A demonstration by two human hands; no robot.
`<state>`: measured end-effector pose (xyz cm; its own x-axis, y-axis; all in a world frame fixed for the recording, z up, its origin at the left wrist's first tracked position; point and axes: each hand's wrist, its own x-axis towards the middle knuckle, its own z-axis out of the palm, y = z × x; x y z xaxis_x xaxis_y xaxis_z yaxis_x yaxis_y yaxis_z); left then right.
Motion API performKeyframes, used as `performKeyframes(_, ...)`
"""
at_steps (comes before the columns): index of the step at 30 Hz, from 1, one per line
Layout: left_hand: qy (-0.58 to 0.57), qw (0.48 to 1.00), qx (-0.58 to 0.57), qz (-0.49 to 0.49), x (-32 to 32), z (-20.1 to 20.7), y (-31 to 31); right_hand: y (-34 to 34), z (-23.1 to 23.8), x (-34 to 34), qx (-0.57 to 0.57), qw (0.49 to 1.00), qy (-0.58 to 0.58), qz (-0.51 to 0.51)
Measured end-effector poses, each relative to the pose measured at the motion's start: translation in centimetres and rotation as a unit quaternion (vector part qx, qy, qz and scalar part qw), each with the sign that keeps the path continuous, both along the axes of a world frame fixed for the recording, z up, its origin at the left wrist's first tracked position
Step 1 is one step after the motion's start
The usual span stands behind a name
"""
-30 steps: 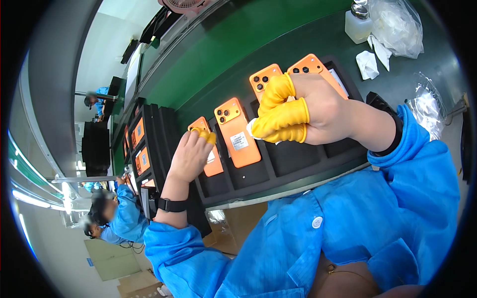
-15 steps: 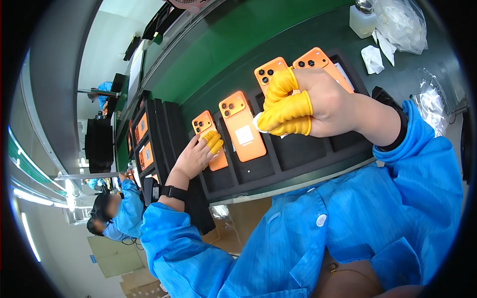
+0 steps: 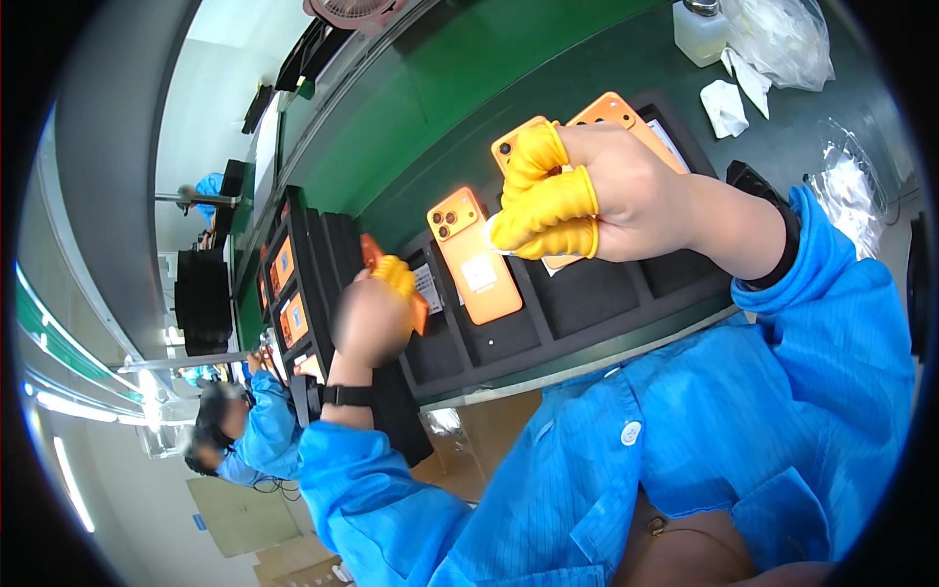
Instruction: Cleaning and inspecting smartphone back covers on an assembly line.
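My left hand (image 3: 374, 318), with yellow finger cots on some fingers, is closed on an orange smartphone (image 3: 371, 250). That phone is tilted up out of the left compartment of a black foam tray (image 3: 590, 305), and my hand covers much of it. Yellow cots also cover fingers of my right hand (image 3: 631, 201), which pinches a small white wipe (image 3: 492, 238). Right of the left hand, an orange smartphone (image 3: 497, 295) with a white square label lies camera side up in the tray. Beneath and behind my right hand are two more orange phones, one (image 3: 505, 149) partly hidden, the other (image 3: 613, 110) farther right.
Stacked black trays (image 3: 328, 264) with orange phones stand at the left. Crumpled white tissues (image 3: 724, 108), a square dispenser bottle (image 3: 699, 37) and clear plastic bags (image 3: 778, 49) lie at the far right. A co-worker in blue (image 3: 269, 416) sits at the left.
My left hand has lifted the leftmost phone and tilted it, baring a printed label in its compartment. My right hand has shifted slightly left, still pinching the wipe.
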<state>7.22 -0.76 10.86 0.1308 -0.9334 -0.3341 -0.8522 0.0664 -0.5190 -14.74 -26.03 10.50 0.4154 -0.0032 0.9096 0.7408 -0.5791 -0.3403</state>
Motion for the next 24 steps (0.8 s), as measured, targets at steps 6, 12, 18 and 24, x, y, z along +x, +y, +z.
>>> performKeyframes(6,0.065,0.909,-0.412,0.004,-5.0,3.0,-0.1,0.2,-0.4,-0.1,0.018,0.999,0.032,-0.019)
performKeyframes(12,0.302,0.797,-0.523,0.035,-10.2,1.9,-2.0,1.5,-0.7,-0.5,0.034,0.996,0.084,0.008)
performKeyframes(18,0.239,0.842,-0.483,0.012,-11.8,1.6,-2.7,2.2,-0.8,-0.7,0.038,0.994,0.104,0.005)
performKeyframes(24,0.242,0.845,-0.477,-0.009,-12.4,1.5,-3.4,2.7,-1.2,-0.5,0.057,0.994,0.095,0.016)
